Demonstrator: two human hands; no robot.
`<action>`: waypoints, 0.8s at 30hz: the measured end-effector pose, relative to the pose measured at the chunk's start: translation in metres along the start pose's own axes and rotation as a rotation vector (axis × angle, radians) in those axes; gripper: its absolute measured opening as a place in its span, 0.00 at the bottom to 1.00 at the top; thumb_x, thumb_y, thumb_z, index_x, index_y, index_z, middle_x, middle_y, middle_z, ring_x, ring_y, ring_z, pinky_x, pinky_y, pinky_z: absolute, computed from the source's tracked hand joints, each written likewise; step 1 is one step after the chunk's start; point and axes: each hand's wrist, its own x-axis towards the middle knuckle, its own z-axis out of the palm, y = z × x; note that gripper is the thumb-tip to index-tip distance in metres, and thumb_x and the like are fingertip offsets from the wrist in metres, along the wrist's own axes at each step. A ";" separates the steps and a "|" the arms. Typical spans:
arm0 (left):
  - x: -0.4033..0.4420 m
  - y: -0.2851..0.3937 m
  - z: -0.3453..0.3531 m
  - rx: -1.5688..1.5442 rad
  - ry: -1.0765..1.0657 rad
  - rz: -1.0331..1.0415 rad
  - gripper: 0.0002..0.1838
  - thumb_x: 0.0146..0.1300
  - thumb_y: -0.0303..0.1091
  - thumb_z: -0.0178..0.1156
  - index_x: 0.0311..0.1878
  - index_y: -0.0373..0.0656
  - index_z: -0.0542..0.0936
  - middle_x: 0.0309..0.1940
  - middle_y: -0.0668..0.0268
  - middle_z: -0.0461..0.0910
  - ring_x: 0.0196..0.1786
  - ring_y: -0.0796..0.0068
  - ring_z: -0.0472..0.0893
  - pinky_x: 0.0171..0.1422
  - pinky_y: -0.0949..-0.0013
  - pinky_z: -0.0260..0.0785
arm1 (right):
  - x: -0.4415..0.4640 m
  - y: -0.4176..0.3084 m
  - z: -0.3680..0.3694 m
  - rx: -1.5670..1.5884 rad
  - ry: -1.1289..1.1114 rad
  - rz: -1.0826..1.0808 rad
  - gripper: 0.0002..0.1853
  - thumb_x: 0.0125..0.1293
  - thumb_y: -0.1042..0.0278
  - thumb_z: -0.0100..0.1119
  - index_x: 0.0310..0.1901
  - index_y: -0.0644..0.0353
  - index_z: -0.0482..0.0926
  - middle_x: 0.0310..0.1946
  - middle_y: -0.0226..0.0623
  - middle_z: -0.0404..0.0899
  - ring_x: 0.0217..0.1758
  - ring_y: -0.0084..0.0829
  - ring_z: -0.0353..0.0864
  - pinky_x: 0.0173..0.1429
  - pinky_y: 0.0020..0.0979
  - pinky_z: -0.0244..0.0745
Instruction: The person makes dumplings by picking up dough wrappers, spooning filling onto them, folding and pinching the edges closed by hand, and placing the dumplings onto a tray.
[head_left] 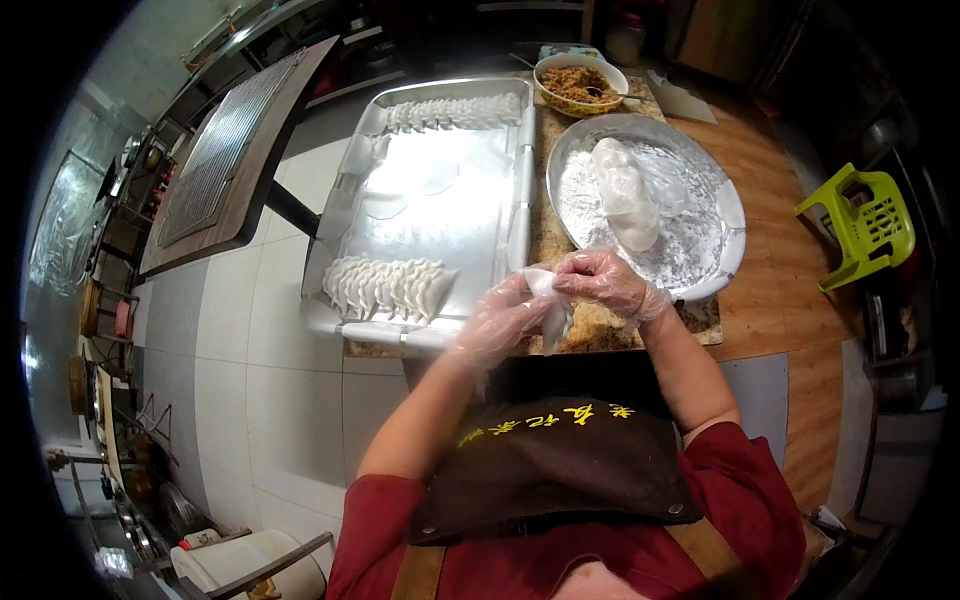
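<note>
One white dumpling: soft, pale, held in the air between both hands at the near edge of the patterned tabletop, in front of the gap between tray and basin.

One left hand, in a clear plastic glove: fingers closed on the dumpling's left side, the palm just beside the tray's near right corner. The dumpling lies at its fingertips, toward the right hand.

One right hand, likewise gloved: thumb and fingers drawn together, pinching the dumpling's upper right edge. The dumpling lies to the left of this hand, touching its fingertips; the near rim of the basin is just beyond the hand.

One large metal tray, to the left: a near row of finished dumplings packed side by side at its near left, and a far row of smaller-looking dumplings along its far end.

One round metal basin, to the right: white powder spread inside, with a long pale dough lump lying on it.

One bowl, beyond the basin: a chopped brown-orange mixture, a utensil resting in it.

One green plastic chair, on the wooden floor, well apart to the right.
</note>
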 end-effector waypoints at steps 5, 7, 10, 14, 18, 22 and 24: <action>0.007 -0.022 -0.012 -0.012 -0.087 0.081 0.20 0.72 0.31 0.52 0.63 0.34 0.66 0.37 0.61 0.79 0.36 0.72 0.79 0.38 0.72 0.74 | -0.001 0.010 0.009 -0.018 0.077 -0.013 0.10 0.66 0.64 0.64 0.37 0.62 0.80 0.29 0.24 0.77 0.32 0.14 0.72 0.37 0.17 0.68; 0.006 -0.021 -0.010 0.028 -0.012 0.042 0.20 0.72 0.31 0.52 0.64 0.34 0.66 0.39 0.61 0.79 0.37 0.73 0.79 0.39 0.72 0.74 | -0.002 0.009 0.009 -0.055 0.092 -0.002 0.10 0.66 0.63 0.64 0.38 0.63 0.81 0.30 0.24 0.77 0.32 0.14 0.72 0.36 0.18 0.68; 0.011 -0.024 -0.014 -0.006 -0.077 0.076 0.21 0.72 0.31 0.52 0.65 0.35 0.65 0.42 0.60 0.78 0.40 0.73 0.79 0.42 0.71 0.74 | -0.004 0.005 0.007 0.073 0.090 -0.065 0.14 0.67 0.57 0.62 0.39 0.63 0.81 0.30 0.25 0.78 0.31 0.14 0.72 0.36 0.19 0.67; 0.005 -0.018 -0.006 -0.142 -0.021 0.026 0.23 0.72 0.31 0.52 0.67 0.36 0.62 0.46 0.61 0.77 0.42 0.73 0.78 0.45 0.71 0.74 | -0.002 0.019 -0.005 0.167 0.059 -0.023 0.18 0.68 0.53 0.60 0.40 0.63 0.82 0.29 0.25 0.77 0.31 0.16 0.71 0.35 0.19 0.66; 0.004 -0.013 -0.008 0.059 -0.085 -0.037 0.25 0.72 0.33 0.52 0.69 0.39 0.60 0.46 0.65 0.77 0.42 0.77 0.78 0.44 0.75 0.72 | 0.002 0.026 -0.004 0.195 -0.044 -0.031 0.17 0.68 0.53 0.61 0.38 0.63 0.82 0.28 0.24 0.76 0.30 0.16 0.70 0.34 0.19 0.65; 0.008 -0.019 -0.014 0.075 -0.184 -0.013 0.25 0.72 0.35 0.52 0.69 0.40 0.61 0.41 0.68 0.77 0.40 0.82 0.76 0.43 0.77 0.70 | 0.005 0.023 0.002 -0.014 -0.029 0.038 0.23 0.62 0.50 0.66 0.43 0.66 0.82 0.33 0.34 0.81 0.32 0.24 0.78 0.37 0.24 0.76; 0.008 -0.022 -0.013 0.087 -0.182 0.021 0.25 0.72 0.36 0.51 0.69 0.40 0.62 0.38 0.69 0.77 0.38 0.83 0.75 0.42 0.78 0.69 | 0.004 0.025 0.005 -0.085 0.032 -0.015 0.20 0.62 0.52 0.66 0.42 0.65 0.83 0.32 0.34 0.81 0.32 0.24 0.78 0.37 0.24 0.77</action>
